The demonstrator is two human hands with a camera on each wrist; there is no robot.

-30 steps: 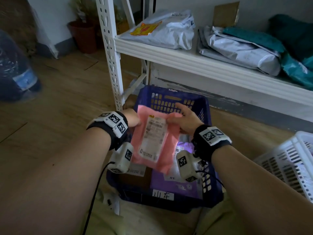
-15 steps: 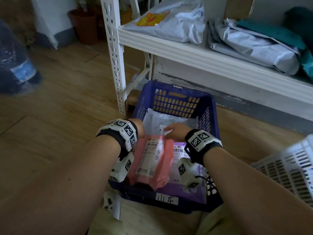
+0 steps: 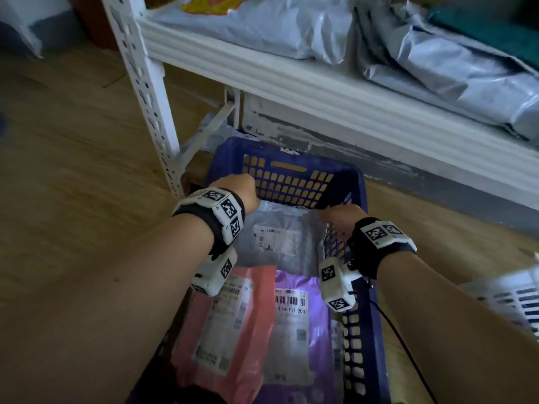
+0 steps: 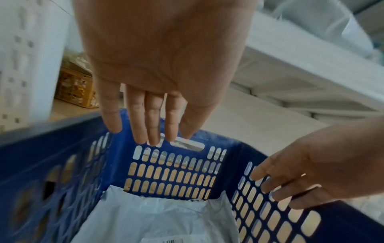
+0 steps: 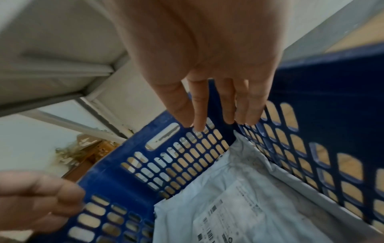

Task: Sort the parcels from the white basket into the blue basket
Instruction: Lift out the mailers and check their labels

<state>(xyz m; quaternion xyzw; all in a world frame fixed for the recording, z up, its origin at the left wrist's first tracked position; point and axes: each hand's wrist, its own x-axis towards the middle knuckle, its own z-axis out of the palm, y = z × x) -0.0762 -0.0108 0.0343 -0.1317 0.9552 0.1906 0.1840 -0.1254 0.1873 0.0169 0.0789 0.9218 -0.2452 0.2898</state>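
Note:
The blue basket (image 3: 291,153) stands on the floor under the shelf. In it lie a pink parcel (image 3: 230,325) at the near left, a purple parcel (image 3: 297,330) beside it, and a grey parcel (image 3: 277,240) at the far end. My left hand (image 3: 242,191) hovers over the far left corner; its fingers (image 4: 153,128) hang straight and hold nothing. My right hand (image 3: 341,217) is at the far right corner, with relaxed fingers (image 5: 199,115) near the slotted wall (image 5: 116,172), also empty. The grey parcel (image 5: 228,205) lies just below both hands. Part of the white basket (image 3: 513,301) shows at the right edge.
A white metal shelf (image 3: 320,91) hangs over the far end of the blue basket and carries grey mailers (image 3: 437,59). Its slotted post (image 3: 145,97) stands just left of the basket. Wooden floor (image 3: 73,156) spreads to the left. A black cable (image 3: 408,345) trails from my right wrist.
The pink parcel, held up in both hands a second ago, now lies in the blue basket, released. Both hands have moved forward to the far end of the basket.

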